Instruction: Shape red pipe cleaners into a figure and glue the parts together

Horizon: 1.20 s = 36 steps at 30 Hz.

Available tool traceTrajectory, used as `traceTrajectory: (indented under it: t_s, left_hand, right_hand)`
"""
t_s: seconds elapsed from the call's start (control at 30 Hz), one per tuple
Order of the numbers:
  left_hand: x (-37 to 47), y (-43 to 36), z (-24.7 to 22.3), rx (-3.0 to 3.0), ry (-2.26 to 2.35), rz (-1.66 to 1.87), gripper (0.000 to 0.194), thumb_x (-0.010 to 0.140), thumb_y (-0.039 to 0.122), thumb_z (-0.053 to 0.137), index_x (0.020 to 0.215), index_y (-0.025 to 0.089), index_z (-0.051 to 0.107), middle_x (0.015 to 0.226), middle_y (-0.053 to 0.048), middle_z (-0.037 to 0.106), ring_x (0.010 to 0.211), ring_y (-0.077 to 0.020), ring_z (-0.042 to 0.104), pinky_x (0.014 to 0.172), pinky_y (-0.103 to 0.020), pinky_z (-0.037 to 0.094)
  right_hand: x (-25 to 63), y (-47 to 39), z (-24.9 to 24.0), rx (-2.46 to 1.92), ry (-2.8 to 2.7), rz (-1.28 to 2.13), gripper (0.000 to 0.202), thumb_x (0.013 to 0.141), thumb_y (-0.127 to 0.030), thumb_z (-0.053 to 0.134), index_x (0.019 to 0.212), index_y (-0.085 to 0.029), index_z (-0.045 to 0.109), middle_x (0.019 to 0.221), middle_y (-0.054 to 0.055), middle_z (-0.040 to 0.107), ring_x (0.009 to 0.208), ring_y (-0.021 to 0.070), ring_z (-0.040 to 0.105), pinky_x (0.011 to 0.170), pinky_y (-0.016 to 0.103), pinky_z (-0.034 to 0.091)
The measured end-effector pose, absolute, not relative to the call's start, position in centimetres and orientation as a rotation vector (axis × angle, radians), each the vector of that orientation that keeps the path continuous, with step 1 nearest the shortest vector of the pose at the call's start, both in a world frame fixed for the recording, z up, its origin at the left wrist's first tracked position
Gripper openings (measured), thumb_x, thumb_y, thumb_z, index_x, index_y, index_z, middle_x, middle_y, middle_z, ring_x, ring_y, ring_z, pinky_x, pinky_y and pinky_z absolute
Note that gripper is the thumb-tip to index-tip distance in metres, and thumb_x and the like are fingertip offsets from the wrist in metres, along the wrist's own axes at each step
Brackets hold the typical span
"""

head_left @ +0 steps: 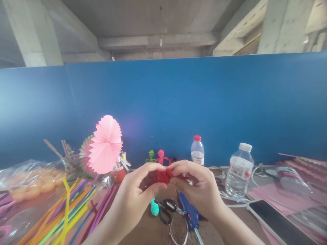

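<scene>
A small red fuzzy piece [163, 175] is held up between both hands above the table, its details blurred. My left hand [140, 190] pinches its left side with thumb and fingers. From the right, my right hand [198, 185] has its fingertips closed on the same piece. Below them lie black-handled scissors [166, 212], a blue glue gun [189, 210] and a turquoise fuzzy ball [154, 207]. Behind the hands stand a small green figure [151, 156] and a pink figure [161, 157].
Colourful pipe cleaners [67, 211] cover the left, near a pink paper fan [107, 144] and a red cup [119, 175]. Two bottles, one red-capped [197, 151] and one white-capped [239, 172], stand right of centre. A phone [278, 221] lies at the right; a blue partition [163, 102] rises behind.
</scene>
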<state>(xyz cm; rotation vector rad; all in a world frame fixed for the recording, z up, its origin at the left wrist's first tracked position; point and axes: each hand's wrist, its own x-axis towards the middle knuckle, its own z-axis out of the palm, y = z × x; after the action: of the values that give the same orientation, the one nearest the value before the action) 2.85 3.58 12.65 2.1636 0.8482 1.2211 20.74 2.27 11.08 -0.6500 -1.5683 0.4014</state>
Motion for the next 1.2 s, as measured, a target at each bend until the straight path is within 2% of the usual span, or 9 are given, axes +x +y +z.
traceTrajectory:
  t_s: [0.17,0.27,0.43,0.63,0.8,0.9,1.0,1.07,1.2]
  left_hand:
    - [2.9,3.9,12.3,2.152,0.863,1.303,0.022,0.081,0.016,0.064,0.097,0.030,0.063,0.090,0.001,0.068,0.084,-0.0163,0.066,0.053,-0.016,0.052]
    - [2.9,4.0,12.1,2.118,0.834,1.368,0.020,0.082,0.018,0.063,0.097,0.030,0.062,0.097,0.000,0.069,0.093,-0.0187,0.065,0.046,-0.015,0.049]
    - [2.6,4.3,12.0,1.920,0.705,1.452,0.019,0.078,0.018,0.069,0.092,0.029,0.063,0.099,0.001,0.070,0.082,-0.0153,0.067,0.058,-0.018,0.055]
    - [2.6,4.5,12.3,1.796,0.545,1.312,0.026,0.073,0.009,0.073,0.087,0.030,0.068,0.099,0.003,0.073,0.085,-0.0141,0.068,0.062,-0.016,0.056]
    - [2.6,4.4,12.4,1.874,0.510,1.229,0.031,0.075,0.003,0.068,0.088,0.031,0.071,0.101,0.004,0.073,0.080,-0.0112,0.069,0.068,-0.015,0.057]
    - [2.5,4.4,12.3,1.921,0.627,1.255,0.032,0.073,0.003,0.069,0.090,0.031,0.071,0.102,0.003,0.073,0.083,-0.0124,0.069,0.070,-0.016,0.056]
    - [2.5,4.3,12.2,1.981,0.730,1.280,0.033,0.073,0.003,0.069,0.092,0.030,0.070,0.100,0.003,0.073,0.087,-0.0135,0.067,0.074,-0.017,0.055]
    - [2.4,4.3,12.1,2.021,0.754,1.292,0.032,0.073,0.003,0.068,0.092,0.029,0.070,0.100,0.002,0.073,0.088,-0.0143,0.067,0.075,-0.019,0.055]
    - [2.5,4.4,12.2,2.053,0.776,1.318,0.034,0.072,0.000,0.065,0.093,0.028,0.070,0.096,0.000,0.073,0.084,-0.0160,0.068,0.072,-0.022,0.057]
  right_hand:
    - [20.5,1.9,11.1,-0.613,-1.565,0.366,0.016,0.076,-0.006,0.064,0.079,-0.022,0.063,0.091,0.001,0.065,0.085,0.0143,0.061,0.067,0.023,0.050]
    - [20.5,1.6,11.0,-0.682,-1.559,0.396,0.011,0.078,-0.012,0.063,0.079,-0.022,0.060,0.084,0.000,0.061,0.075,0.0133,0.056,0.061,0.024,0.045]
    - [20.5,1.7,10.8,-0.766,-1.511,0.533,0.005,0.083,-0.020,0.058,0.078,-0.020,0.058,0.068,-0.003,0.052,0.055,0.0101,0.040,0.048,0.023,0.032]
    - [20.6,1.5,11.3,-0.823,-1.478,0.670,0.007,0.081,-0.023,0.060,0.075,-0.019,0.061,0.057,-0.006,0.046,0.048,0.0081,0.036,0.043,0.021,0.028]
    - [20.5,1.0,11.9,-0.925,-1.472,0.673,0.008,0.080,-0.021,0.060,0.072,-0.020,0.063,0.056,-0.005,0.053,0.049,0.0084,0.044,0.045,0.020,0.035]
    - [20.2,0.7,11.9,-0.944,-1.490,0.506,0.007,0.077,-0.016,0.060,0.072,-0.019,0.064,0.062,-0.003,0.061,0.053,0.0097,0.051,0.049,0.021,0.040]
    - [19.9,0.5,11.7,-0.938,-1.511,0.321,0.008,0.078,-0.015,0.059,0.074,-0.019,0.065,0.065,-0.002,0.063,0.055,0.0102,0.053,0.050,0.021,0.042]
    - [19.8,0.6,11.5,-0.928,-1.507,0.312,0.007,0.079,-0.016,0.059,0.081,-0.020,0.065,0.069,-0.002,0.065,0.056,0.0106,0.056,0.051,0.021,0.045]
    - [19.8,1.0,11.3,-0.864,-1.530,0.349,0.024,0.077,-0.012,0.063,0.099,-0.023,0.065,0.088,0.001,0.070,0.074,0.0143,0.064,0.061,0.023,0.052]
